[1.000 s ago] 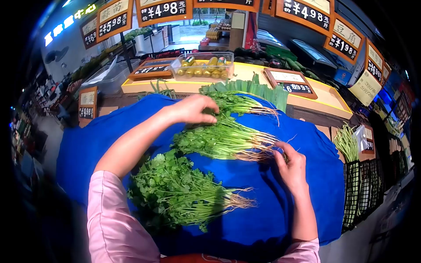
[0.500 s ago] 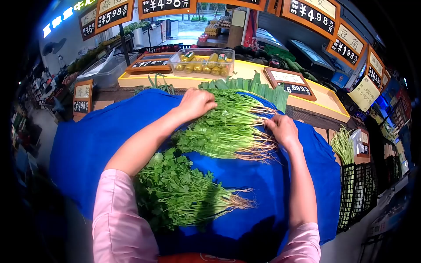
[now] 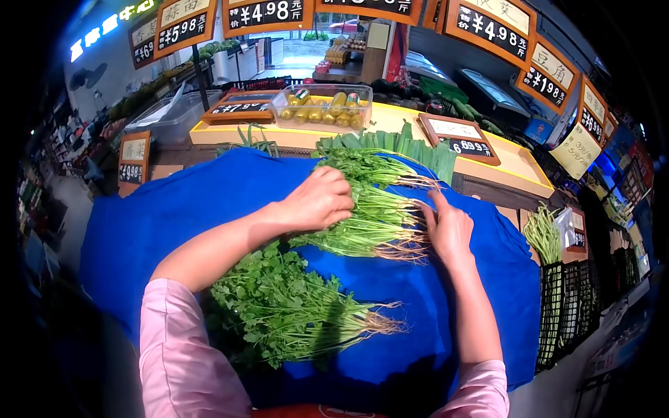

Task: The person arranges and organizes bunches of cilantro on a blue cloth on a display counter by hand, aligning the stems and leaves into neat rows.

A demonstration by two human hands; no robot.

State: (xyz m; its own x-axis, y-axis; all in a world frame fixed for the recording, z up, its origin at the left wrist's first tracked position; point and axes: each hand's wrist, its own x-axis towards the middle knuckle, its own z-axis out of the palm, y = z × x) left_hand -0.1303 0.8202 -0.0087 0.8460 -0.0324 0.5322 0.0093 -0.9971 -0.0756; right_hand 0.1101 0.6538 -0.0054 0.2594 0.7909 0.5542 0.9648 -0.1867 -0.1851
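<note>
Left grip (image 3: 322,200) now nearer, on greens (image 3: 348,235)

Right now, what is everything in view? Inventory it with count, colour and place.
Leafy bunches: three visible, green with pale-brown roots, near, middle and far on the cloth
Cloth: one, blue, centre
Long flat leaves: count unclear, green, behind the cloth
Clear box: one, yellow-green produce inside, beyond the cloth
Price signs: over eight, brown-framed, overhead and around
Note: one, yellow, right
Long beans: count unclear, green, right
Crate: at least one, black, right
Background stalls: too small to itemise
Sleeves: two, pink, bottom
Left hand: one, at middle leaves
Right hand: one, beside roots
</note>
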